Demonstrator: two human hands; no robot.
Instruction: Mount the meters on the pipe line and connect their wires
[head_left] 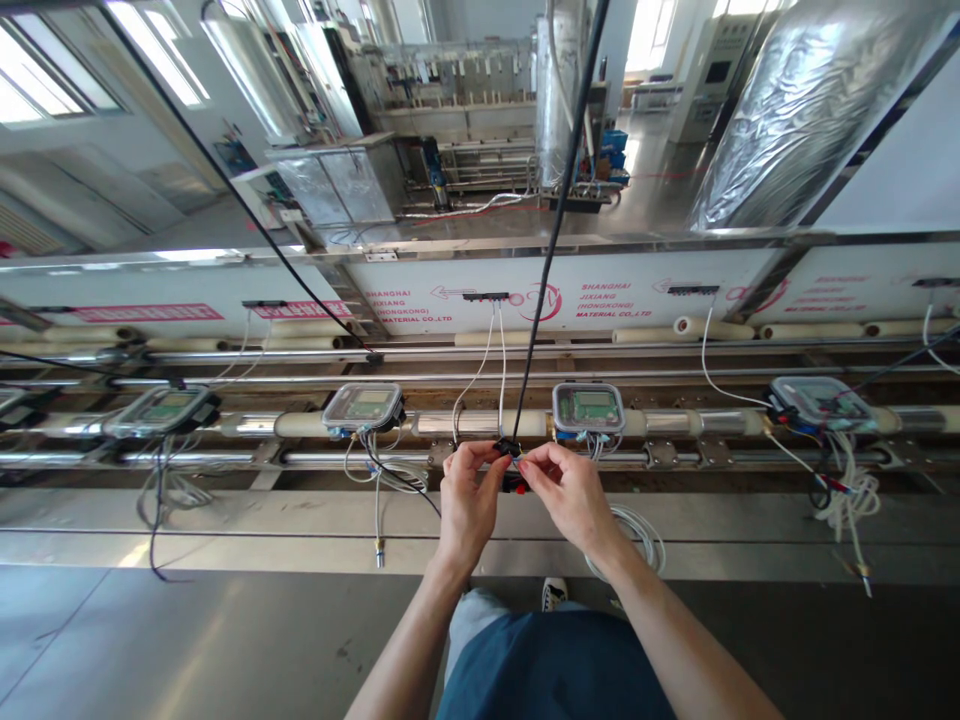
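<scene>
My left hand [466, 495] and my right hand [568, 490] meet in front of the test bench, fingers pinched together on a small black and red clip connector [511, 462]. A black cable [551, 250] hangs down from above into that connector, and thin white wires [491, 350] run down to it from a terminal on the panel. Just right of my hands a flow meter [589, 408] with a green display sits on the pipe line [465, 423]. Another meter [364, 406] sits to the left.
Two more meters [159, 410] [819, 402] sit further out along the pipe. Coiled white cables [637, 535] hang over the steel bench edge [225, 550]. A white panel with red lettering [622, 295] backs the bench. Tanks and machinery stand behind.
</scene>
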